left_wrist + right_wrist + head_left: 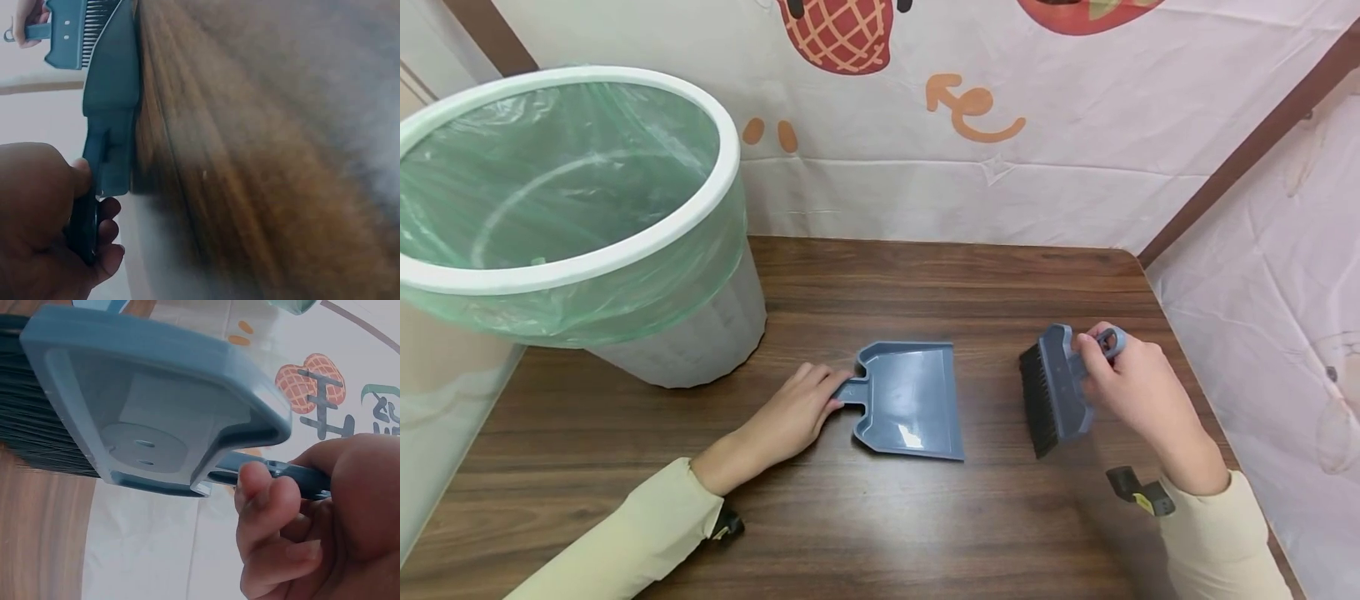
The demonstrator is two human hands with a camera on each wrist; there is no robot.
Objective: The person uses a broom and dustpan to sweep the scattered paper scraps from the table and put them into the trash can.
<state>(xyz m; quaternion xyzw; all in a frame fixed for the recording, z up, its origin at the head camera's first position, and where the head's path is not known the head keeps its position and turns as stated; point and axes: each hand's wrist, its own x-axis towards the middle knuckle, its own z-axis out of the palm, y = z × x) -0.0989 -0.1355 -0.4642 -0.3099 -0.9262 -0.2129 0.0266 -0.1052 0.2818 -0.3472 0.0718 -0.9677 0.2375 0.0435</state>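
Note:
A blue-grey dustpan (910,400) lies on the table, its wide lip facing right. My left hand (801,408) grips its short handle, and the left wrist view shows the fingers (107,231) curled round that handle. To the right, my right hand (1131,383) holds a matching hand brush (1063,383) by its looped handle. The brush's dark bristles (1037,400) point left toward the dustpan's lip, with a gap of table between them. Up close in the right wrist view, thumb and fingers pinch the handle of the brush (150,412).
A tall bin (700,333) with a white rim and a green plastic liner stands at the left back. Behind the wooden table (925,525) hangs a white printed cloth (1075,117). Another pale sheet (1285,275) hangs along the right edge.

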